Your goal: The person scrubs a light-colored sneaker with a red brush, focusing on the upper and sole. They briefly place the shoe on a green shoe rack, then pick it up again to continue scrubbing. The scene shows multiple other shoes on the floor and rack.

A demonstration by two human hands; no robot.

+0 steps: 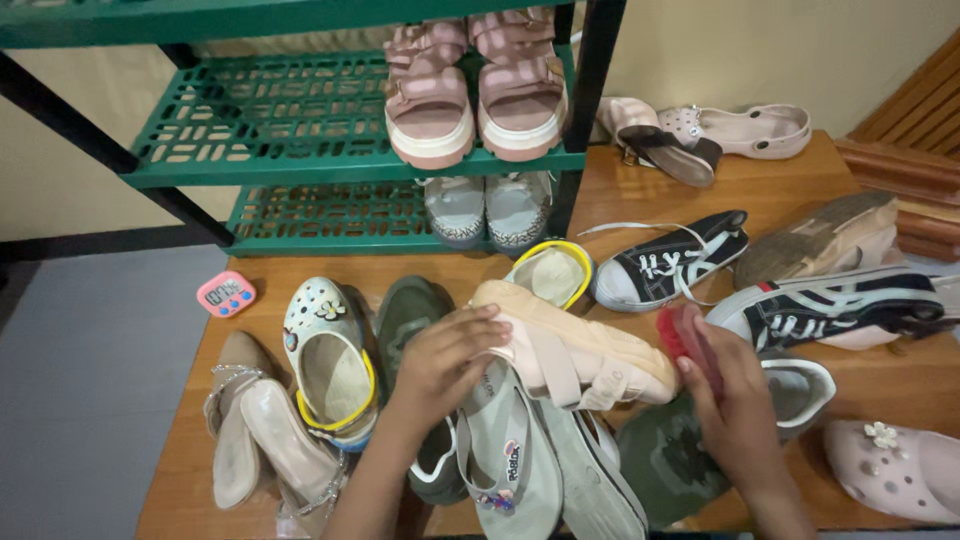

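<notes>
1. A beige platform sandal (575, 345) is steadied on its side by the left hand (445, 360); fingers are curled over the heel end, palm down.
2. A red brush (690, 340) is held closed in the right hand (735, 405), bristle end at the sandal's toe-side sole edge; whether it is touching cannot be told.
3. Judgement: brushing is best done with short strokes along the sole edge, away from the left hand, with the sandal kept pinned so it is not rolled onto the shoes beneath.
4. Sandal look: pale peach-beige, thick chunky sole, wide straps across the upper, lying tilted between both hands on top of other footwear.
5. Below the left hand: grey-green slides (510, 460) and a dark green shoe (410, 315). Further left: a white clog with yellow strap (330, 365).
6. Beyond the right hand: black-and-white sneakers (665, 265). Beyond the left hand: a green shoe rack (260, 125) with pink sandals (475, 95) on it.
7. All is set on a wooden platform (880, 385).
</notes>
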